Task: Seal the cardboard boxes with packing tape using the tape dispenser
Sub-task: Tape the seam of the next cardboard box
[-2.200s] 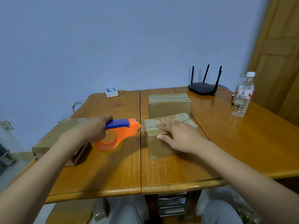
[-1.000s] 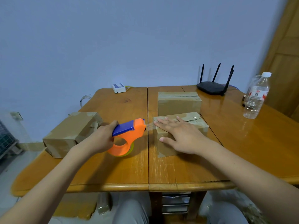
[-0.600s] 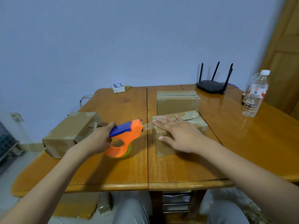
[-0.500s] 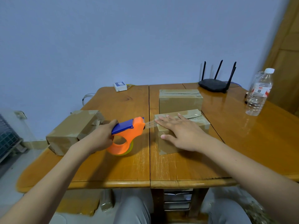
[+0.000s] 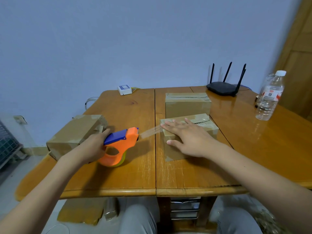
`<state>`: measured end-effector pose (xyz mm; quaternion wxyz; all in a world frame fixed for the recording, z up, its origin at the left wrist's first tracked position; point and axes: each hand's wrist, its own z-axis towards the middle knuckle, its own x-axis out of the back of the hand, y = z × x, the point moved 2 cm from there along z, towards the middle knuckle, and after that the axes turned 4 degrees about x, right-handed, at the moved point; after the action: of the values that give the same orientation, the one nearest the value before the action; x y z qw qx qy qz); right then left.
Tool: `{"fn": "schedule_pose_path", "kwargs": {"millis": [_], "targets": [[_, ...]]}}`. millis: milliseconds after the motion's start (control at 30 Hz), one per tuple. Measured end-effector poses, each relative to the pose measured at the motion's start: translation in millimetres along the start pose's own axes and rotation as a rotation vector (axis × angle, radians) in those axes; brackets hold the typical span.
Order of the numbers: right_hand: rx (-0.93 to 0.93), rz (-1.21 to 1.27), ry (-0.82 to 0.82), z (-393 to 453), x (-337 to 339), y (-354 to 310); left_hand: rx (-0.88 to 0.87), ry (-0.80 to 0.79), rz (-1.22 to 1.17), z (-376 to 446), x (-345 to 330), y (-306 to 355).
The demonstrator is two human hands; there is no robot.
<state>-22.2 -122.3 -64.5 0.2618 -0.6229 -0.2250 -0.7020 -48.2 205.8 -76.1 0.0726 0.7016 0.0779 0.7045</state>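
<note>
My left hand (image 5: pixel 92 147) grips the orange and blue tape dispenser (image 5: pixel 119 146), held over the wooden table (image 5: pixel 135 176) to the left of a small cardboard box (image 5: pixel 209 128). A strip of clear tape (image 5: pixel 151 131) stretches from the dispenser's nose to the box's top left edge. My right hand (image 5: pixel 187 137) lies flat with straight fingers on top of that box, pressing it down. A second box (image 5: pixel 187 105) with tape along its top stands right behind it. A third box (image 5: pixel 76 134) sits at the table's left edge, behind my left hand.
A black router (image 5: pixel 222 87) with three antennas stands at the back. A clear water bottle (image 5: pixel 270 97) is at the right, and a small white device (image 5: pixel 125 90) at the back edge. Flat cardboard (image 5: pixel 81 211) lies on the floor under the table.
The dispenser has drawn away to the left of the box, so the stretch of clear tape between them is longer. My right hand stays flat on the box.
</note>
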Motion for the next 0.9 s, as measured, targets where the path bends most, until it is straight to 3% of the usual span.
{"fn": "schedule_pose_path", "kwargs": {"millis": [467,900], "targets": [[0.030,-0.093,-0.002,11,13,-10,-0.099,0.004,0.249,8,-4,18],[0.137,-0.141,-0.181,42,35,-8,-0.119,-0.065,0.440,18,-2,58]]}}
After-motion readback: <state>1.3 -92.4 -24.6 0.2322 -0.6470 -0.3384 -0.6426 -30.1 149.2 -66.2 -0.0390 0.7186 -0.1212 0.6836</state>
